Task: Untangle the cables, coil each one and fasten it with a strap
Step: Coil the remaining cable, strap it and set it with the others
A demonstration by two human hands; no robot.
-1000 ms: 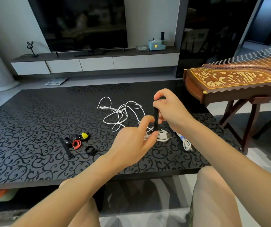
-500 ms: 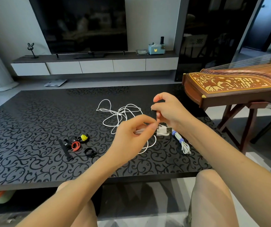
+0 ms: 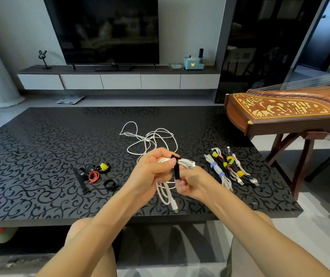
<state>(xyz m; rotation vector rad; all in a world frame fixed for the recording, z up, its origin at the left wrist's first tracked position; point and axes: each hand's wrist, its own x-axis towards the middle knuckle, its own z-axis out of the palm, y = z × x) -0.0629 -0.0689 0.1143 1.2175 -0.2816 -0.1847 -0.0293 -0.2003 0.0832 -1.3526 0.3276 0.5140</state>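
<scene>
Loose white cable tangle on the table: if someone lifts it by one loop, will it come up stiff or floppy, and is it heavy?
Probably floppy: the tangle lies in slack, uneven loops, and the similar coiled cable in the left hand droops below the grip. Likely light, being thin. It may slide readily on the glossy table.

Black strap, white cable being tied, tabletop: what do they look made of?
Black strap: matte, flat, limp band, likely hook-and-loop fabric. White cable: smooth, slightly shiny jacket, probably plastic or rubber; its USB plug looks metal. Tabletop: glossy black with a scroll pattern, reflective; glass or lacquer, can't tell.
</scene>
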